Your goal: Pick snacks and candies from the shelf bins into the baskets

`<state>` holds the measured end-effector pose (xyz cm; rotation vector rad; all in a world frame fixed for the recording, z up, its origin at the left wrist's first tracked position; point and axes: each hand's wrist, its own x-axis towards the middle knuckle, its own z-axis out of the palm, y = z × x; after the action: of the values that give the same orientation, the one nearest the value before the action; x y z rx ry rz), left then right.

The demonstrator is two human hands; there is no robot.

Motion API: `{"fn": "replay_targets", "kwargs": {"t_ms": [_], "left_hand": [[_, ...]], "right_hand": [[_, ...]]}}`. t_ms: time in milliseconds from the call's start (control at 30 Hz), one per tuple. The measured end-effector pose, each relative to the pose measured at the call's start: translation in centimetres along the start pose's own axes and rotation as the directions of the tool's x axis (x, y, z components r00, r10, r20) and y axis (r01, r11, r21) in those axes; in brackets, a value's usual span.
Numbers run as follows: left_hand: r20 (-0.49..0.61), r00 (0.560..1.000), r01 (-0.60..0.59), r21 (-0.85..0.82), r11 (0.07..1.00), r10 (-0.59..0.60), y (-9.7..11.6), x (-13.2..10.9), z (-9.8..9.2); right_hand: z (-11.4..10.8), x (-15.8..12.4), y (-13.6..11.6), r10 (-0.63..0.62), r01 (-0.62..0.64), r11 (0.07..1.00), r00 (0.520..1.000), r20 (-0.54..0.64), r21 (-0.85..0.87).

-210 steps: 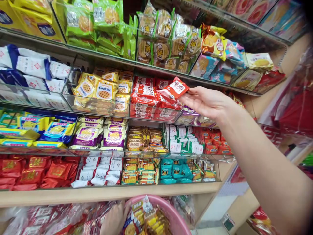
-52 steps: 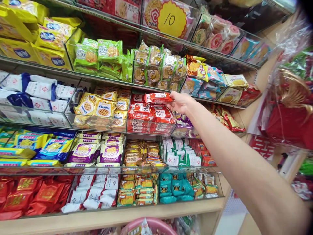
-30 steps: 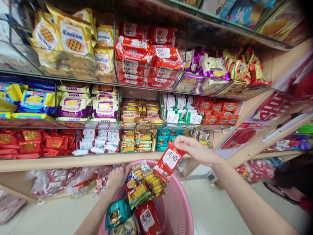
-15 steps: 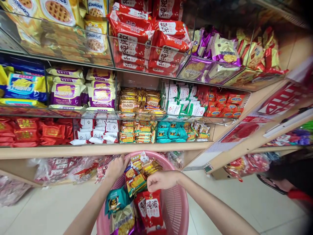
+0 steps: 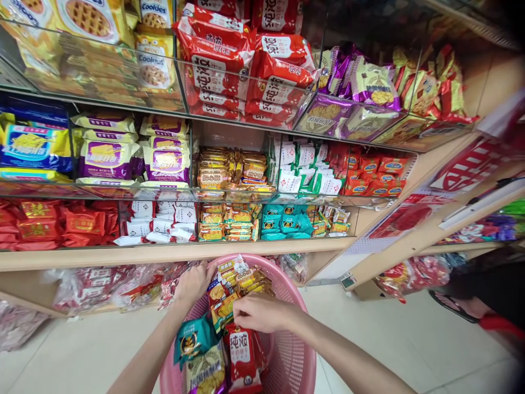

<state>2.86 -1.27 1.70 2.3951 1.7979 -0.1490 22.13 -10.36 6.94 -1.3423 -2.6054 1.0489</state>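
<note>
My left hand (image 5: 194, 282) is closed on the far left rim of a pink plastic basket (image 5: 293, 345). Inside the basket my right hand (image 5: 260, 312) has its fingers curled together at the top end of a red biscuit packet (image 5: 243, 358); its fingertips are partly hidden. Part of another red packet shows behind that one. To their left lie a teal packet (image 5: 192, 339) and a cream and purple biscuit packet (image 5: 207, 372). Toward the far rim are yellow biscuit packets (image 5: 223, 306) and several small brown-gold packets (image 5: 252, 280).
Glass-fronted shelves of packaged biscuits rise ahead, with red packets (image 5: 217, 71) above and teal packets (image 5: 287, 221) low down. A wooden shelf edge (image 5: 123, 254) runs just beyond the basket. Plastic-bagged goods (image 5: 98, 284) lie beneath it. At right is another person's sandalled foot (image 5: 463, 306).
My right hand has shifted left and slightly down, and the front red packet has moved left with it. My left hand stays on the rim. The view has shifted slightly.
</note>
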Motion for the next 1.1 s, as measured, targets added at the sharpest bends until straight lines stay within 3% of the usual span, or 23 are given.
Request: {"fn": "replay_targets", "kwargs": {"t_ms": [200, 400, 500, 600, 667, 700, 767, 800, 900, 1000, 1100], "left_hand": [[0.021, 0.999, 0.031, -0.015, 0.999, -0.031, 0.3, -0.1, -0.3], [0.033, 0.999, -0.033, 0.07, 0.997, 0.03, -0.3, 0.3, 0.5], [0.049, 0.998, -0.034, 0.064, 0.997, 0.031, -0.5, 0.3, 0.8], [0.045, 0.998, -0.035, 0.05, 0.998, 0.033, -0.5, 0.3, 0.6], [0.03, 0.999, -0.025, 0.032, 0.999, 0.024, -0.3, 0.2, 0.4], [0.02, 1.0, -0.016, 0.018, 1.0, 0.016, -0.2, 0.2, 0.3], [0.001, 1.0, -0.002, -0.012, 1.0, 0.002, -0.1, 0.1, 0.0], [-0.006, 1.0, 0.004, -0.023, 1.0, -0.004, 0.0, 0.1, -0.1], [-0.01, 1.0, 0.013, -0.033, 0.999, -0.014, 0.0, 0.1, -0.1], [-0.004, 1.0, 0.022, -0.019, 1.0, -0.022, -0.1, 0.2, 0.1], [0.015, 1.0, 0.006, 0.011, 1.0, -0.006, -0.3, 0.3, 0.5]], "right_hand": [[1.7, -0.2, -1.5, -0.04, 0.005, 0.95, 0.993, -0.107, -0.311], [2.8, 0.0, -1.5, -0.048, -0.032, 0.946, 0.97, -0.24, -0.321], [2.9, -0.9, -1.5, 0.058, -0.097, 0.992, 0.916, -0.396, -0.079], [3.8, -2.7, -1.5, 0.326, -0.121, 0.917, 0.778, -0.537, 0.381], [5.2, -4.1, -1.5, 0.532, -0.155, 0.75, 0.718, -0.448, 0.643], [6.1, -4.8, -1.5, 0.607, -0.198, 0.655, 0.712, -0.353, 0.729], [8.2, -5.8, -1.5, 0.656, -0.274, 0.522, 0.734, -0.175, 0.808], [9.3, -6.2, -1.5, 0.635, -0.282, 0.506, 0.762, -0.13, 0.815], [11.9, -6.2, -1.8, 0.54, -0.242, 0.601, 0.825, -0.164, 0.762], [12.9, -5.3, -2.3, 0.543, -0.292, 0.714, 0.805, -0.239, 0.637], [12.4, -4.8, -2.9, 0.527, -0.312, 0.764, 0.806, -0.269, 0.565]]}}
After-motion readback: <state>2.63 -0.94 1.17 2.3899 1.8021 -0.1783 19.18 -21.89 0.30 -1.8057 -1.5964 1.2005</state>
